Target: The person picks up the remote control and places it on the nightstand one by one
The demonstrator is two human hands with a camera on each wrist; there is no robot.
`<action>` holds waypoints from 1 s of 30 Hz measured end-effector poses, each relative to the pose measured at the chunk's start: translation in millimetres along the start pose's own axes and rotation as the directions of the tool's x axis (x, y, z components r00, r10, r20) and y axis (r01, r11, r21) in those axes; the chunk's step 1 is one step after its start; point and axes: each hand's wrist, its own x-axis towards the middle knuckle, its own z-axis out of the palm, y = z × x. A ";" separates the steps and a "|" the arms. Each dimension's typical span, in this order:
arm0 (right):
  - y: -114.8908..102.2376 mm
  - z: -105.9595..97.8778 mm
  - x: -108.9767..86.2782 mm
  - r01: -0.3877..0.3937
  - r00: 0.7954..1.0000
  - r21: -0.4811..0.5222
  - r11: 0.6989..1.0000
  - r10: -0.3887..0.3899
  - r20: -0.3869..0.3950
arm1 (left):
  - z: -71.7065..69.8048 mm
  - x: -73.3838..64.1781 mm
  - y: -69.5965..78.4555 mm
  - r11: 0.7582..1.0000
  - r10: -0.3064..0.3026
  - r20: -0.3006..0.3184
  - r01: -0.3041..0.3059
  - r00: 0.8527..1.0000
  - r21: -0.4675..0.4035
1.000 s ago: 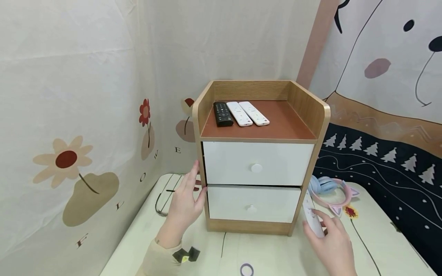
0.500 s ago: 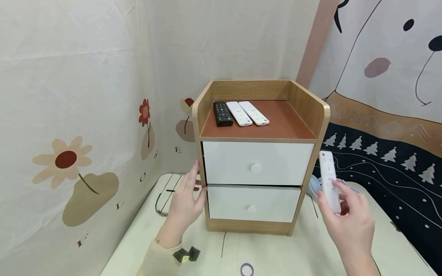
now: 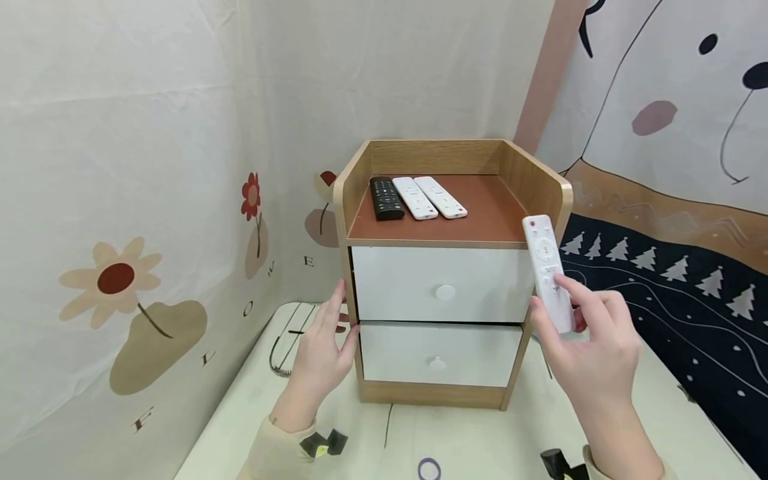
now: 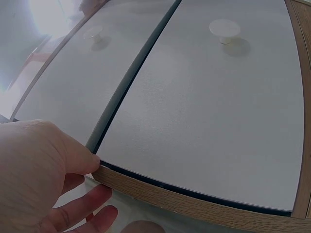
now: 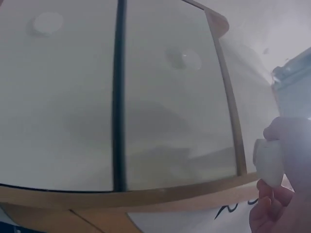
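A white remote control [image 3: 549,273] is pinched near its lower end by my right hand [image 3: 594,340], raised in front of the cabinet's right side. Its button face is toward me and its far end overlaps the top shelf's front corner. My left hand [image 3: 322,353] rests with fairly straight fingers against the left side of the small wooden cabinet [image 3: 432,393]; in the left wrist view the thumb [image 4: 80,156] touches the front edge. On the brown top shelf [image 3: 486,207] lie a black remote [image 3: 387,198] and two white remotes [image 3: 415,198], side by side at the left.
Two white drawers with round knobs, the upper drawer [image 3: 390,283] and the lower drawer [image 3: 390,353], are closed. Raised wooden walls edge the shelf at the back and sides. A purple ring [image 3: 429,469] lies on the pale cloth in front. Curtains stand behind and left.
My right hand has lifted the white remote from beside the cabinet's lower right, up and then leftward to shelf height. The left hand stays put.
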 end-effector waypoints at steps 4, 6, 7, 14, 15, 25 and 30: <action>-7.2 7.0 14.3 0.022 0.999 -0.027 0.999 -0.021 0.027 | 0.4 -1.2 -0.7 1.000 0.008 -0.005 -0.008 1.000 -0.006; -11.8 10.7 21.1 0.031 0.999 -0.047 0.998 -0.029 0.044 | 0.6 -1.3 -1.1 1.000 0.014 -0.008 -0.014 1.000 -0.007; -14.1 12.3 24.6 0.033 0.998 -0.061 0.998 -0.030 0.057 | 0.7 -1.3 -1.3 1.000 0.016 -0.009 -0.016 1.000 -0.010; -29.5 21.7 45.7 0.079 0.986 -0.153 0.985 -0.054 0.158 | 1.2 -0.1 -1.6 1.000 0.018 -0.008 -0.018 1.000 -0.019; -31.0 22.7 48.6 0.088 0.984 -0.168 0.982 -0.059 0.170 | 1.2 0.1 -1.4 1.000 0.018 -0.007 -0.018 1.000 -0.020; -49.8 32.6 81.5 0.111 0.952 -0.235 0.966 -0.035 0.303 | 0.9 0.2 -0.1 1.000 0.010 -0.001 -0.010 1.000 -0.020; -61.3 35.6 98.2 0.101 0.895 -0.310 0.945 0.050 0.443 | 0.8 -0.2 -0.1 1.000 0.016 -0.005 -0.016 1.000 -0.025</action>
